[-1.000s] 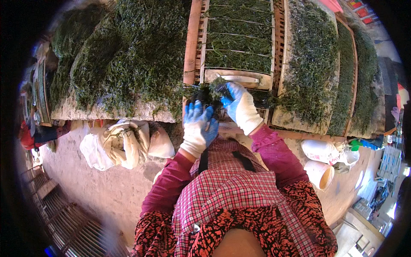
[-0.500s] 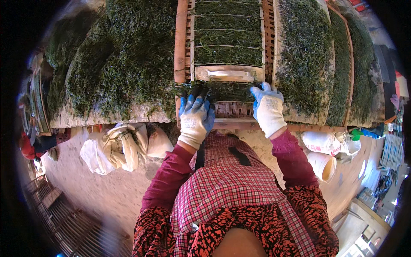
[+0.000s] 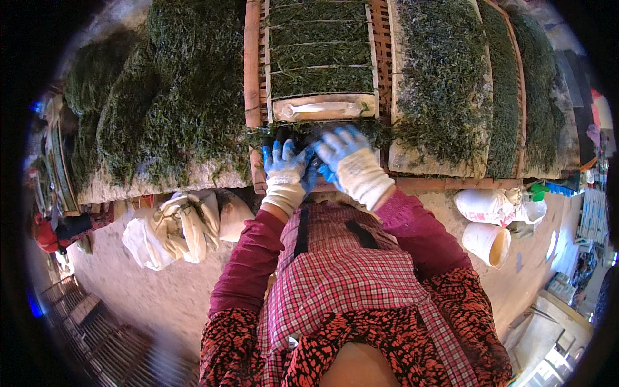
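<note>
My left hand (image 3: 284,173), in a white and blue work glove, lies with its fingers spread on a strip of dark green, seaweed-like strands (image 3: 382,137). Beside it my right hand (image 3: 354,162), gloved the same way, reaches over that strip with its fingers stretched out and a little blurred. Its fingertips are close to the left hand. Just beyond both hands is a slatted frame (image 3: 374,71) with a pale handle (image 3: 322,108) along its near end. Green strands fill the spaces between its crossbars. My palms are turned down, so what lies under them is hidden.
A large mound of green strands (image 3: 193,90) lies to the left, and a strand-covered board (image 3: 442,84) to the right. Slotted reddish edging (image 3: 382,51) flanks the frame. On the floor are pale sacks (image 3: 184,229), a white bucket (image 3: 487,245) and a dark slatted rack (image 3: 97,322).
My right hand has moved left from the frame's right corner to beside my left hand. The left hand stays near the left corner. The whole view has shifted slightly.
</note>
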Demonstrator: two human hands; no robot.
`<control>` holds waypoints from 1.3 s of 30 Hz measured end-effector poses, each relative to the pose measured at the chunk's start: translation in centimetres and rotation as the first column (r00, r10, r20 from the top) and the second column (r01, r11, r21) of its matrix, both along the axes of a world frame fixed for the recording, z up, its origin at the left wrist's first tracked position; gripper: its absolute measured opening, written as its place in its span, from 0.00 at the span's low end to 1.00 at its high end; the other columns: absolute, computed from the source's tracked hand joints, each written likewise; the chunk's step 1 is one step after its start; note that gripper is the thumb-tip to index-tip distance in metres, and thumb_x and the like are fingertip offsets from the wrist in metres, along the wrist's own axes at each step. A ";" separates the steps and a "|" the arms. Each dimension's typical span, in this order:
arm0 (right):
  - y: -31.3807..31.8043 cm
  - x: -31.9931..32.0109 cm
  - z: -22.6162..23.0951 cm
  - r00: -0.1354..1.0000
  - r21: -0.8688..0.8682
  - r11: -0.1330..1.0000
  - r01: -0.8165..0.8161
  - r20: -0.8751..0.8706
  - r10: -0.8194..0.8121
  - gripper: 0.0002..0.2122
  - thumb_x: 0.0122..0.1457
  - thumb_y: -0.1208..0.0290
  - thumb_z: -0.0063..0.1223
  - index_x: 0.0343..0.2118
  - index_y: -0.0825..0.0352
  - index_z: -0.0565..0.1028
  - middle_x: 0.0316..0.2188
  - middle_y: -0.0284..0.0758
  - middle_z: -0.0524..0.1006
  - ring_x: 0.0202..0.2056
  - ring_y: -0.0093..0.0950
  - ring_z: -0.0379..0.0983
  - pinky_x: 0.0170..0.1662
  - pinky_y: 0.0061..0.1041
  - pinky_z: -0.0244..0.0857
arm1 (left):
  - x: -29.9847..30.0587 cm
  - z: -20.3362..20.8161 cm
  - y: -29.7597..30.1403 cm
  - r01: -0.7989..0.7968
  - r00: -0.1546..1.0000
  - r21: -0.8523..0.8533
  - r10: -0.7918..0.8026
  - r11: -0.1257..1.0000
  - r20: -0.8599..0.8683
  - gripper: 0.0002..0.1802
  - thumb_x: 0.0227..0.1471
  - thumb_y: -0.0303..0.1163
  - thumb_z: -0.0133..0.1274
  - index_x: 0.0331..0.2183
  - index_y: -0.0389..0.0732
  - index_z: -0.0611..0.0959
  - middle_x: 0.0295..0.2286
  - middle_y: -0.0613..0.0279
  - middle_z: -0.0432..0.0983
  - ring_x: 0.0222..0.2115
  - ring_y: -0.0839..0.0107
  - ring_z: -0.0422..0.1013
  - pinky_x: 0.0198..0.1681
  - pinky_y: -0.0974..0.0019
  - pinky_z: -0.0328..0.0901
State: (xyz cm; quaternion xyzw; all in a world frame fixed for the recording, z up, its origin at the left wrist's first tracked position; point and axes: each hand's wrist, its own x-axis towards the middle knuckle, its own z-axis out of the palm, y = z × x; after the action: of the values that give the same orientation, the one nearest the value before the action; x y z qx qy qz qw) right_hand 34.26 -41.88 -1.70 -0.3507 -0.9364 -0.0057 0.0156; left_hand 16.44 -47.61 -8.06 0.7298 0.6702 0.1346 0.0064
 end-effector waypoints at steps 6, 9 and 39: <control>1.2 3.0 -3.3 0.989 -0.130 0.980 0.148 0.008 -0.148 0.23 0.55 0.62 0.55 0.55 0.57 0.71 0.57 0.34 0.70 0.60 0.36 0.64 0.64 0.42 0.52 | -1.3 0.7 0.2 -0.047 0.999 0.104 0.048 0.994 -0.006 0.18 0.47 0.42 0.55 0.41 0.47 0.83 0.45 0.57 0.75 0.52 0.50 0.66 0.61 0.35 0.49; 0.4 2.7 -2.3 0.973 -0.124 0.969 0.212 -0.065 -0.221 0.20 0.53 0.63 0.56 0.49 0.59 0.73 0.54 0.38 0.72 0.56 0.38 0.66 0.61 0.43 0.56 | 0.4 1.4 0.1 -0.117 0.993 0.056 0.117 0.991 0.019 0.20 0.45 0.41 0.56 0.42 0.46 0.83 0.46 0.55 0.75 0.52 0.50 0.65 0.61 0.34 0.49; 2.1 -4.6 -0.5 0.983 0.015 0.998 0.056 -0.177 -0.052 0.13 0.54 0.66 0.57 0.43 0.56 0.74 0.40 0.35 0.76 0.41 0.33 0.75 0.44 0.37 0.69 | 10.3 0.1 4.1 0.243 0.952 -0.459 -0.301 0.855 -0.057 0.28 0.55 0.50 0.49 0.51 0.43 0.75 0.53 0.53 0.71 0.56 0.59 0.64 0.58 0.51 0.58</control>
State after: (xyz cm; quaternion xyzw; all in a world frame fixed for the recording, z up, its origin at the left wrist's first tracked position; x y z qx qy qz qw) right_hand 29.64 -39.75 -2.21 -0.3748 -0.9213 0.0158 0.1018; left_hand 26.75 -43.49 -7.95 0.8033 0.5719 -0.0715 0.1502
